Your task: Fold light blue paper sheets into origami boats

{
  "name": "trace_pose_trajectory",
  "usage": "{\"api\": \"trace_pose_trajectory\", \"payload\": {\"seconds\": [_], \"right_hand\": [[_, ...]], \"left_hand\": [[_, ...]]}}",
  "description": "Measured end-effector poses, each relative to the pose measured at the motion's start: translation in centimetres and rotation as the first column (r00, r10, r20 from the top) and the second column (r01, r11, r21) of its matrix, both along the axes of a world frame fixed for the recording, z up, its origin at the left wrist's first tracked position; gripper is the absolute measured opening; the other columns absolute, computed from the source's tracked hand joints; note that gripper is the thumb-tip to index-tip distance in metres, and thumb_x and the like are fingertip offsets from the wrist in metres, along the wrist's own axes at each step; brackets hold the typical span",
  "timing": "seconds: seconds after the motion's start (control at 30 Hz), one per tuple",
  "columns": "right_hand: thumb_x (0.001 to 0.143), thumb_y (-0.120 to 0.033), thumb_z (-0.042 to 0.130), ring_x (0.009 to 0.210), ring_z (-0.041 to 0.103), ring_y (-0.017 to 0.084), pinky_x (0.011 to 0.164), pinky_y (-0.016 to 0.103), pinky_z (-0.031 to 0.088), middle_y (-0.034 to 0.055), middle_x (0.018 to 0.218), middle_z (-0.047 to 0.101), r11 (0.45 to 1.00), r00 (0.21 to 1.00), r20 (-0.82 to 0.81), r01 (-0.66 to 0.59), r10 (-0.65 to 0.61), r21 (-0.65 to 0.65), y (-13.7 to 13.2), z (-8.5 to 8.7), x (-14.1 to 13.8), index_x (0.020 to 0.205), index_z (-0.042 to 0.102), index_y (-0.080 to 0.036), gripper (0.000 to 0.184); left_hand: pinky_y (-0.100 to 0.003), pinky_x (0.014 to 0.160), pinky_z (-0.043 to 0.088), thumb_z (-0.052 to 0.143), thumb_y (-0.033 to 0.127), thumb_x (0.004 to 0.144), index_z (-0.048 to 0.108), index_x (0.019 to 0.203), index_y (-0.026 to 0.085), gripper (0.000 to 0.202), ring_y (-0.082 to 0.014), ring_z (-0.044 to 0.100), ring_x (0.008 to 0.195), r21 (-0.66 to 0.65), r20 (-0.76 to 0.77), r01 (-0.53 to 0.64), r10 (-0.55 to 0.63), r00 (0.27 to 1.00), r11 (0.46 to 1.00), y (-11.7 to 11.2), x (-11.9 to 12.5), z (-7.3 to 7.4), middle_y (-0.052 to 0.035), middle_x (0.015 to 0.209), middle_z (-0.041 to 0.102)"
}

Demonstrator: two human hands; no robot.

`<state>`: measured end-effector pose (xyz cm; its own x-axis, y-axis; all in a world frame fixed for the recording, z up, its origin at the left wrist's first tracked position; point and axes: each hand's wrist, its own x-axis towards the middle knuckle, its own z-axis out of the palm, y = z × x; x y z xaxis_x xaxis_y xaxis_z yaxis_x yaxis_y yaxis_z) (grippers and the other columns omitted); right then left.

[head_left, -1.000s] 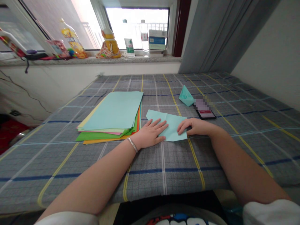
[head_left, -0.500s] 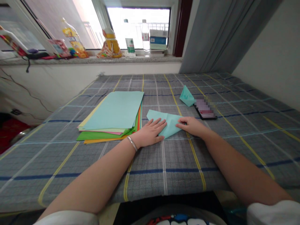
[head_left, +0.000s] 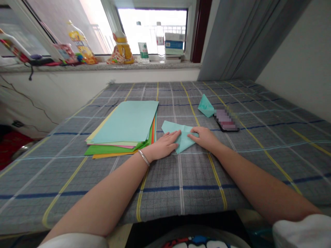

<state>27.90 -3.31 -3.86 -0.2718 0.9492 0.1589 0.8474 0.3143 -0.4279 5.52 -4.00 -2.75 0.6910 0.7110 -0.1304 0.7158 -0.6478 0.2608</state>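
Note:
A folded sheet of light turquoise paper (head_left: pixel 182 141) lies on the plaid cloth in front of me, creased down its middle. Flat on its left part rests my left hand (head_left: pixel 164 145), fingers stretched out, a silver bangle on the wrist. At the paper's right side, my right hand (head_left: pixel 203 137) pinches the corner between thumb and fingers, and that corner is folded inward under them. Beyond, to the right, a finished-looking folded turquoise paper shape (head_left: pixel 206 106) stands beside a phone (head_left: pixel 226 119) whose screen is blurred out.
A stack of coloured paper (head_left: pixel 124 122), turquoise on top, lies left of my hands. The plaid cloth (head_left: pixel 165 199) covers the table. Along the windowsill (head_left: pixel 90 67) stand bottles, a tube (head_left: pixel 143 51) and boxes (head_left: pixel 174 44). A grey curtain (head_left: pixel 227 38) hangs at the right.
My right hand has moved left, bringing the paper's right corner inward. My left hand has slid slightly left and down, still flat on the paper.

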Motion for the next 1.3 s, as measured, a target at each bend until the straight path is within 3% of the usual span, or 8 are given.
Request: {"api": "trace_pose_trajectory", "payload": {"seconds": [0.2,0.43,0.7,0.97,1.13,1.3], "right_hand": [[0.085,-0.042,0.054,0.086,0.061,0.021,0.074,0.029,0.040,0.0049,0.092,0.070,0.999,0.998,0.049,0.039,-0.039,-0.003,-0.1,0.1,0.0,0.089,0.067,-0.020,0.026],[0.085,-0.042,0.053,0.087,0.062,0.022,0.070,0.029,0.040,0.0059,0.095,0.071,0.998,0.993,0.102,0.069,-0.068,-0.011,-0.3,0.3,-0.2,0.092,0.067,-0.020,0.026],[0.086,-0.042,0.051,0.086,0.063,0.022,0.067,0.029,0.039,0.0064,0.095,0.071,0.996,0.983,0.160,0.094,-0.092,-0.002,-0.4,0.5,-0.5,0.093,0.066,-0.020,0.027],[0.086,-0.044,0.051,0.087,0.063,0.023,0.067,0.029,0.039,0.0060,0.095,0.071,0.995,0.980,0.176,0.099,-0.098,0.006,-0.3,0.3,-0.5,0.093,0.065,-0.021,0.028],[0.086,-0.043,0.052,0.086,0.063,0.022,0.067,0.029,0.039,0.0058,0.094,0.071,0.996,0.978,0.184,0.094,-0.094,0.011,-0.4,0.3,-0.5,0.091,0.065,-0.021,0.027],[0.086,-0.043,0.053,0.086,0.063,0.023,0.066,0.029,0.039,0.0059,0.093,0.071,0.994,0.975,0.193,0.108,-0.109,0.018,-0.5,0.4,-0.6,0.091,0.065,-0.021,0.025]], "left_hand": [[-0.034,0.117,0.014,0.024,0.048,0.096,0.012,0.149,0.008,0.067,-0.0202,0.014,0.145,0.128,-0.022,-0.011,0.014,1.000,0.992,-0.5,0.6,-1.0,-0.0123,0.156,0.017],[-0.036,0.117,0.012,0.021,0.051,0.096,0.014,0.149,0.009,0.067,-0.0207,0.011,0.145,0.135,-0.056,0.012,-0.005,0.998,0.991,-0.8,0.6,-0.8,-0.0121,0.156,0.015],[-0.037,0.117,0.012,0.025,0.047,0.096,0.014,0.149,0.012,0.065,-0.0223,0.010,0.145,0.175,-0.070,0.028,-0.016,0.997,0.984,-0.8,0.5,-1.2,-0.0120,0.157,0.013],[-0.036,0.117,0.010,0.028,0.043,0.096,0.011,0.150,0.009,0.065,-0.0215,0.006,0.145,0.111,-0.098,0.045,-0.034,0.995,0.993,-0.4,0.3,-1.0,-0.0131,0.157,0.009],[-0.040,0.117,0.013,0.027,0.043,0.096,0.005,0.151,0.018,0.064,-0.0222,0.007,0.145,0.100,-0.068,0.052,-0.046,0.997,0.994,-0.1,0.1,-1.2,-0.0080,0.158,0.010],[-0.043,0.116,0.014,0.027,0.042,0.097,0.014,0.150,0.020,0.059,-0.0244,0.009,0.145,0.118,-0.068,0.062,-0.054,0.996,0.991,-0.2,0.1,-1.3,-0.0063,0.158,0.012]]}}
